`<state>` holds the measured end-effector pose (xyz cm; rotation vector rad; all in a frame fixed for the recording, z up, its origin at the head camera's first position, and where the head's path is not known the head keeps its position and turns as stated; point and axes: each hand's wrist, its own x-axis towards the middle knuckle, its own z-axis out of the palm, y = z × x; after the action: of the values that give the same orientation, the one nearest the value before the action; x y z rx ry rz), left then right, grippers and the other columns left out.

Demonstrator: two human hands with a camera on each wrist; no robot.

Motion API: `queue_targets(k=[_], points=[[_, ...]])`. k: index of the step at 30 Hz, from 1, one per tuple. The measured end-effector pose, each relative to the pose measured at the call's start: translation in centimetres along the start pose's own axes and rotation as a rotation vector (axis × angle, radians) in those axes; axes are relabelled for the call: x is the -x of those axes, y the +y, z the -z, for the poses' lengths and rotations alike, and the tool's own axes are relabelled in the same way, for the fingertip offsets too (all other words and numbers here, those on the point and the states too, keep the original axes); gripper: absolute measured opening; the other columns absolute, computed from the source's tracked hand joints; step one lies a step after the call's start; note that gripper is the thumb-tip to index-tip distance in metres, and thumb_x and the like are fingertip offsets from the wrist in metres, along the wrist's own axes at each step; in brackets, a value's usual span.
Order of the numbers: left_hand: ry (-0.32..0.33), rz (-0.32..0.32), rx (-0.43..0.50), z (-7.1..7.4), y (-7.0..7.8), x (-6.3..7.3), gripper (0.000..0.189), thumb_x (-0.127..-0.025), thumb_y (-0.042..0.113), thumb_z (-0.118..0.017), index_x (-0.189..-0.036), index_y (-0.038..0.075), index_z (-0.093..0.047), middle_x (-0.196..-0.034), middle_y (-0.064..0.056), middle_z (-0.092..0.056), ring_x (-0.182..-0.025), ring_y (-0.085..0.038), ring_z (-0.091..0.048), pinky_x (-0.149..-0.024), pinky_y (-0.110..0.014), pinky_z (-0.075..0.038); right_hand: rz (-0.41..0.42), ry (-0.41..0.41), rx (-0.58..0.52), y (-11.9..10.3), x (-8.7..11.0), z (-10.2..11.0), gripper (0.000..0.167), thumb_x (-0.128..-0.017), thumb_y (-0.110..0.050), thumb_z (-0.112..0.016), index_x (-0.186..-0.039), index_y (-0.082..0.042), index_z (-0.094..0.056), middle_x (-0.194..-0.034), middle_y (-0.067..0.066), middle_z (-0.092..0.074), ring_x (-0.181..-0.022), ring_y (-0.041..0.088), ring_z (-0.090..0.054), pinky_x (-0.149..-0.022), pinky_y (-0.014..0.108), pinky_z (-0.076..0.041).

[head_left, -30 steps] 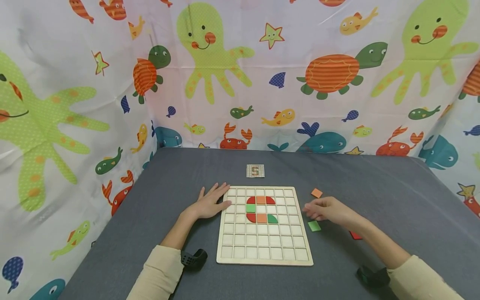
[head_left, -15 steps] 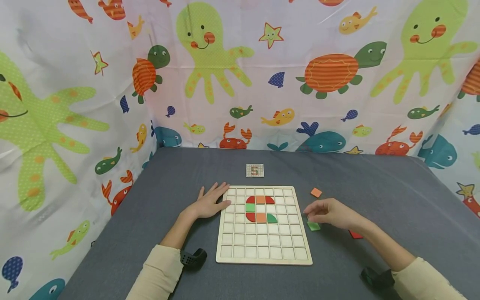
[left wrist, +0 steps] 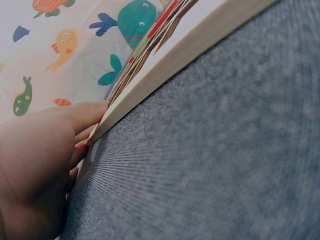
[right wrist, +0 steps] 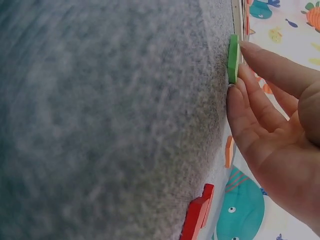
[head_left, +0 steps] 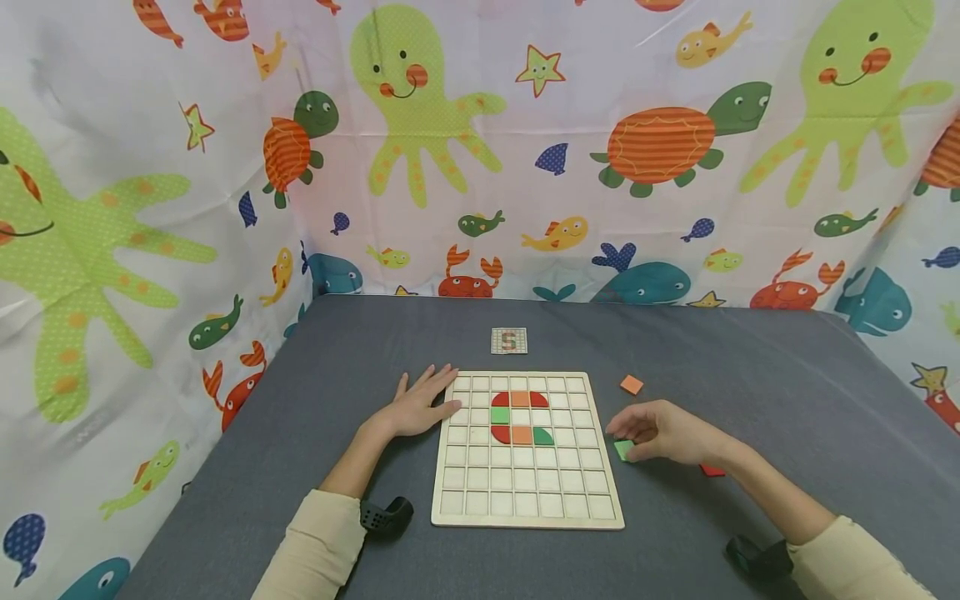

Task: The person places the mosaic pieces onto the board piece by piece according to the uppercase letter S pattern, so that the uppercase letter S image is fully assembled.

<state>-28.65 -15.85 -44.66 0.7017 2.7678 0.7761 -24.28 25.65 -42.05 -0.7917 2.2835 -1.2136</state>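
My left hand (head_left: 420,408) lies with its fingers spread over the upper left edge of a wooden grid board (head_left: 525,505). In the left wrist view, its thumb (left wrist: 92,113) touches the board's side. Set in the board are red, orange and green pieces, among them a light green square (head_left: 500,415) and a dark green quarter-round (head_left: 543,436). Right of the board, my right hand (head_left: 667,433) pinches a light green square tile (head_left: 623,450) low over the cloth. The right wrist view shows thumb and fingertips at opposite ends of this tile (right wrist: 233,59).
Behind the board lies a small pattern card (head_left: 509,341). An orange tile (head_left: 632,384) is beyond my right hand. Red pieces (right wrist: 196,215) lie under the right forearm, partly hidden in the head view. A sea-animal curtain (head_left: 555,208) hangs behind the grey table (head_left: 375,333).
My right hand's fingers have come down around the light green tile, which has turned and shifted slightly left. The left hand stays in place on the board.
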Motion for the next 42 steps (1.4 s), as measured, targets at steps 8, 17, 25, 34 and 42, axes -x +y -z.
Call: queue_targets(k=[8,17,25,34,42], points=[[0.006,-0.007,0.000,0.06,0.09,0.04,0.065,-0.099,0.038,-0.049,-0.151,0.006,-0.026,-0.156,-0.014,-0.020,-0.143,-0.035,-0.007,-0.106,-0.062,0.008,0.029,-0.006,0.067,-0.25,0.01,-0.12,0.032,-0.082,-0.002,-0.073,-0.113,0.003,-0.063,-0.100,0.011,-0.064,-0.086,0.020,-0.060,-0.074,0.028,-0.053],[0.008,-0.004,-0.003,-0.01,0.21,0.16,0.064,-0.100,0.037,-0.049,-0.151,0.006,-0.027,-0.155,-0.014,-0.021,-0.143,-0.035,-0.007,-0.106,-0.062,0.007,0.007,-0.004,0.095,-0.43,0.05,-0.23,0.033,-0.082,-0.004,-0.074,-0.113,-0.001,-0.063,-0.087,0.007,-0.062,-0.077,0.017,-0.057,-0.067,0.027,-0.050],[0.019,0.002,0.004,-0.04,0.29,0.17,0.064,-0.099,0.037,-0.049,-0.151,0.006,-0.028,-0.155,-0.014,-0.022,-0.143,-0.035,-0.008,-0.107,-0.062,0.007,-0.041,0.043,0.119,-0.38,0.14,-0.13,0.028,-0.084,-0.007,-0.073,-0.110,-0.002,-0.066,-0.083,0.003,-0.064,-0.071,0.012,-0.056,-0.062,0.024,-0.047],[0.016,-0.001,0.000,-0.11,0.12,0.09,0.064,-0.100,0.038,-0.049,-0.151,0.006,-0.027,-0.155,-0.013,-0.021,-0.143,-0.034,-0.008,-0.107,-0.062,0.007,-0.102,0.168,0.136,-0.59,0.42,-0.12,0.022,-0.086,-0.015,-0.072,-0.105,-0.004,-0.071,-0.090,0.002,-0.068,-0.074,0.016,-0.059,-0.063,0.029,-0.051],[0.007,0.000,-0.006,-0.07,0.00,0.07,0.065,-0.100,0.038,-0.048,-0.152,0.007,-0.026,-0.156,-0.013,-0.020,-0.143,-0.034,-0.007,-0.107,-0.061,0.008,-0.179,0.261,0.048,-0.77,0.49,-0.04,0.027,-0.086,-0.020,-0.072,-0.107,-0.002,-0.069,-0.085,0.005,-0.069,-0.078,0.024,-0.063,-0.068,0.034,-0.053]])
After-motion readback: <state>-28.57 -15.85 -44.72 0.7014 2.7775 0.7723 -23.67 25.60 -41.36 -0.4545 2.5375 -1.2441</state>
